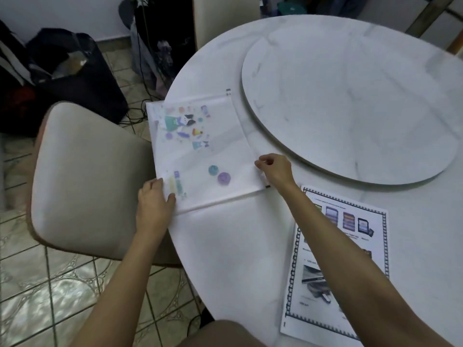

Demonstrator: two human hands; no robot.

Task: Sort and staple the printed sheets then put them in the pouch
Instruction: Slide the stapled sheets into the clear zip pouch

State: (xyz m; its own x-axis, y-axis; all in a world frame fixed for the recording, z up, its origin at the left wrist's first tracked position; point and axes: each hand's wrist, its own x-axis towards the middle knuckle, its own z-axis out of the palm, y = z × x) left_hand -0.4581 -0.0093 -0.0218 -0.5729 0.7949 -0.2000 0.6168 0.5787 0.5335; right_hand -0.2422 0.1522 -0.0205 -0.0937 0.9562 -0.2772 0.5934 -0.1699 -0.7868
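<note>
The right hand (274,170) pinches the zip edge of the pouch (200,151), the left hand (154,199) grips its corner; the printed sheets (350,246) lie nearer the right hand.

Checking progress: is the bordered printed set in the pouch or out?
Out: the printed set lies flat on the table, right of the pouch.

We saw a translucent white pouch (220,156) printed with pastel green, purple and teal cartoons. The bench (225,259) was white marble with grey veins. The printed sheets (300,314) were white with a dark patterned border. The chair (82,176) was beige.
</note>
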